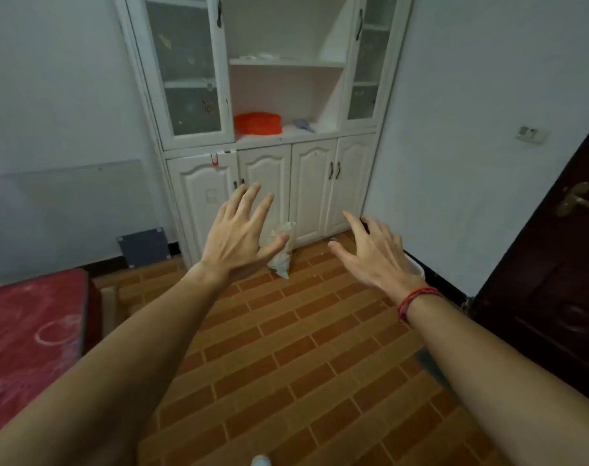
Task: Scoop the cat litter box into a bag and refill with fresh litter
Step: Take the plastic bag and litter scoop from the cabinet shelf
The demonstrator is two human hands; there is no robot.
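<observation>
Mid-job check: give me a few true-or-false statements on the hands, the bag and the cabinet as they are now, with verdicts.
1. The left hand and the right hand are both open and hold nothing. True.
2. The plastic bag lies on the open shelf. False: it stands on the tiled floor at the foot of the cabinet.
3. An orange tub sits in the cabinet's open middle section. True.
4. The cabinet's lower doors are open. False: all are closed.
5. A red cord circles the left wrist. False: it is on the right wrist.
</observation>
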